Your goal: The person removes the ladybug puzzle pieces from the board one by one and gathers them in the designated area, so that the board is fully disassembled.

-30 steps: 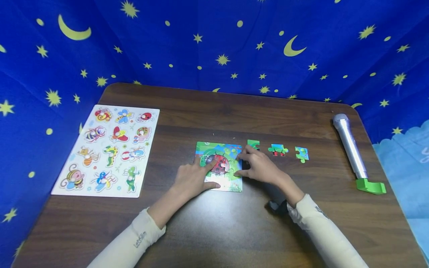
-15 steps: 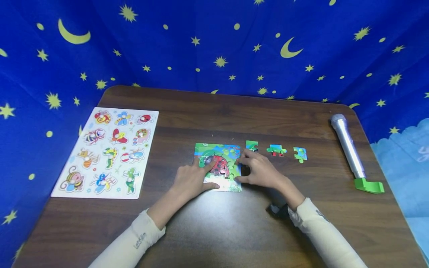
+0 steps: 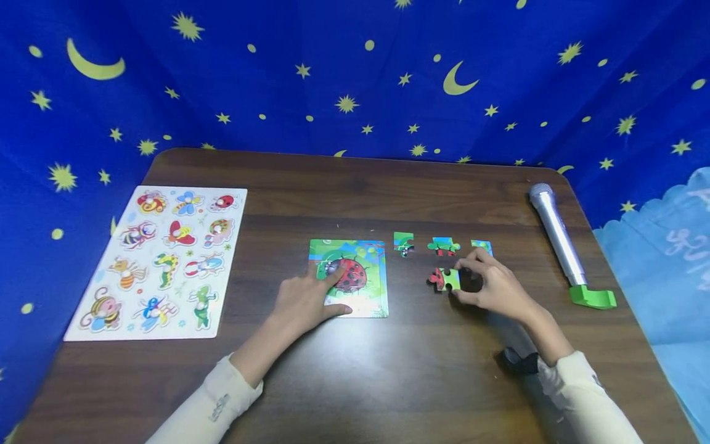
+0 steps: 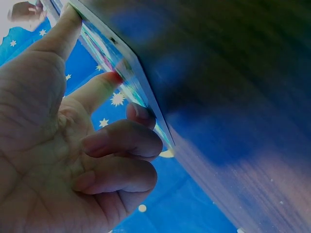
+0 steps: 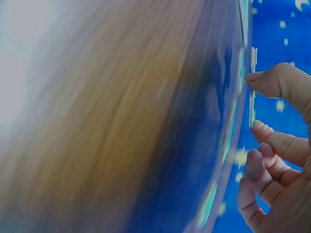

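Note:
In the head view, a square puzzle board point(image 3: 377, 271) with a ladybug picture lies mid-table. My left hand point(image 3: 304, 300) rests on it, index finger straight on the ladybug and thumb near the front edge. In the left wrist view its other fingers curl beside the board's edge. To the board's right, my right hand point(image 3: 496, 287) pinches a red and green jigsaw piece point(image 3: 450, 279) between thumb and forefinger. The right wrist view shows this piece point(image 5: 252, 104) edge-on. Behind it lie a green piece point(image 3: 403, 242), a red-and-green piece point(image 3: 444, 246) and a partly covered blue-green piece point(image 3: 481, 245).
A white board with insect-shaped pieces point(image 3: 161, 262) lies on the left of the brown table point(image 3: 333, 382). At the right is a silver microphone point(image 3: 557, 237) with a green end. A blue curtain point(image 3: 310, 74) with moons and stars hangs behind the table.
My right hand has moved right, off the ladybug board, carrying the pinched jigsaw piece with it. The left hand stays on the board. The head view has shifted slightly.

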A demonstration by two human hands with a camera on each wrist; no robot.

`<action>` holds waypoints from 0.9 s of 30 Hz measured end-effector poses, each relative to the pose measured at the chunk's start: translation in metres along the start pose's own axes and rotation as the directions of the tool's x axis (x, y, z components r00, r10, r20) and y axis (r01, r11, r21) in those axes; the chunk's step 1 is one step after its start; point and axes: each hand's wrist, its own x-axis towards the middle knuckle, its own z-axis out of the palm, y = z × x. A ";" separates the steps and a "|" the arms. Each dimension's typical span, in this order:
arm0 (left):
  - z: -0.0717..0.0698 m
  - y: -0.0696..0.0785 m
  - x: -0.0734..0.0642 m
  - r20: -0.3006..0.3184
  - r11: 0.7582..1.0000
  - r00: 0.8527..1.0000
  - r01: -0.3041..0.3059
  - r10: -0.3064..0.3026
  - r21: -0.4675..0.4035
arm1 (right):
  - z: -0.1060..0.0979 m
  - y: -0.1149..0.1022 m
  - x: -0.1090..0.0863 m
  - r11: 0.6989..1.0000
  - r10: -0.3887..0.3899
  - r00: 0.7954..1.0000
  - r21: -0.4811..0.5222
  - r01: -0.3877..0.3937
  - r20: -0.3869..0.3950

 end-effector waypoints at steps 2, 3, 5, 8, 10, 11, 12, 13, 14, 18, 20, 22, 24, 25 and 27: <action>0.000 -0.001 0.000 -0.003 1.000 1.000 0.000 0.000 -0.002 | -0.006 0.011 -0.009 0.999 0.032 0.999 -0.001 -0.032 -0.017; 0.000 -0.001 -0.001 -0.004 1.000 1.000 0.000 0.000 -0.003 | -0.008 0.016 -0.013 0.999 0.045 0.999 0.001 -0.045 -0.026; -0.001 -0.001 -0.001 -0.006 1.000 1.000 -0.001 0.001 -0.002 | -0.012 0.025 -0.020 0.998 0.064 0.997 0.010 -0.063 -0.044; -0.002 -0.001 -0.002 -0.011 1.000 1.000 -0.006 0.006 -0.002 | -0.016 0.038 -0.028 0.997 0.072 0.995 0.021 -0.071 -0.067; -0.002 0.000 -0.002 -0.016 1.000 1.000 -0.010 0.010 0.000 | -0.017 0.045 -0.032 0.997 0.076 0.994 0.027 -0.075 -0.075; -0.002 0.000 -0.002 -0.019 1.000 1.000 -0.012 0.012 0.001 | -0.018 0.049 -0.034 0.997 0.077 0.994 0.024 -0.075 -0.079; -0.002 0.000 -0.002 -0.021 1.000 1.000 -0.014 0.014 0.003 | -0.018 0.051 -0.035 0.997 0.079 0.994 0.023 -0.077 -0.080; -0.002 0.000 -0.002 -0.023 1.000 1.000 -0.014 0.014 0.005 | -0.019 0.053 -0.035 0.997 0.081 0.994 0.025 -0.080 -0.079; -0.001 -0.001 -0.002 -0.024 1.000 1.000 -0.014 0.014 0.008 | -0.019 0.055 -0.035 0.996 0.086 0.994 0.027 -0.084 -0.075; -0.001 -0.002 -0.002 -0.024 1.000 1.000 -0.012 0.013 0.014 | -0.021 0.058 -0.036 0.993 0.110 0.993 0.036 -0.109 -0.050; 0.000 -0.002 -0.002 -0.024 1.000 1.000 -0.010 0.011 0.020 | -0.022 0.059 -0.035 0.991 0.125 0.992 0.044 -0.123 -0.035; -0.001 -0.002 -0.002 -0.025 1.000 1.000 -0.007 0.008 0.023 | -0.023 0.060 -0.035 0.990 0.134 0.991 0.042 -0.133 -0.026; -0.001 -0.002 -0.001 -0.026 1.000 1.000 -0.008 0.008 0.024 | -0.023 0.060 -0.035 0.990 0.140 0.990 0.035 -0.140 -0.024; -0.001 -0.002 -0.001 -0.027 1.000 1.000 -0.010 0.011 0.022 | -0.022 0.059 -0.035 0.990 0.139 0.990 0.030 -0.138 -0.026; -0.001 -0.003 -0.002 -0.027 1.000 1.000 -0.014 0.014 0.018 | -0.022 0.055 -0.034 0.990 0.135 0.990 0.035 -0.134 -0.028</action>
